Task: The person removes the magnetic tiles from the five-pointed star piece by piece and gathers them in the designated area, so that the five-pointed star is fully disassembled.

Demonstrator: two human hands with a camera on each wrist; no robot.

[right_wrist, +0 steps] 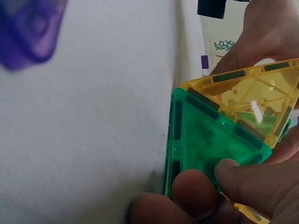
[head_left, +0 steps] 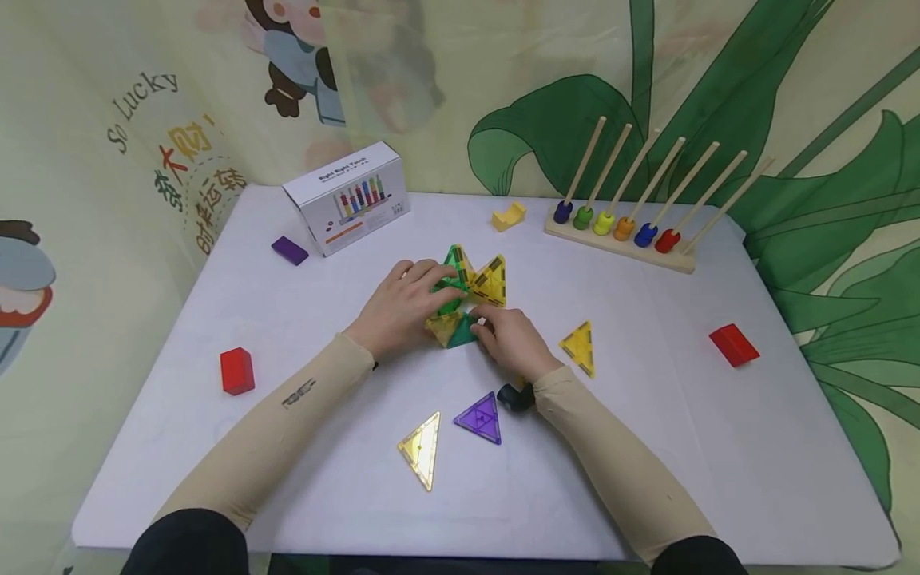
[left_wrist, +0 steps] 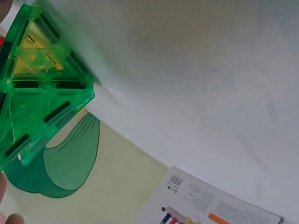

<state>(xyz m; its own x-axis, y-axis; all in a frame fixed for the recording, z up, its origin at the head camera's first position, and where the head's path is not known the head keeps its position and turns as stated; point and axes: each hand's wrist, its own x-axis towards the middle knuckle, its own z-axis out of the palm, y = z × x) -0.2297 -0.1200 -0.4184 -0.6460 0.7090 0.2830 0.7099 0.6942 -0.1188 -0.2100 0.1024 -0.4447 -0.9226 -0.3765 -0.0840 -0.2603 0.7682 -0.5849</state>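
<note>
Black fabric [head_left: 188,543] meets beige sleeves [head_left: 618,455], one bearing dark print [head_left: 298,393].

At the left edge you see two clear green triangular tiles [left_wrist: 56,100] meeting along a shared side, with a yellow tile [left_wrist: 33,46] showing through the upper one. Below them, in the corner, are fingertips [left_wrist: 16,218], cropped so closely that you can't fairly tell how they grip. The white tabletop [left_wrist: 187,84] fills most of your view; past its edge hangs cloth [left_wrist: 124,158] printed with a green leaf [left_wrist: 72,158], near a white box [left_wrist: 205,192] bearing a barcode
</note>
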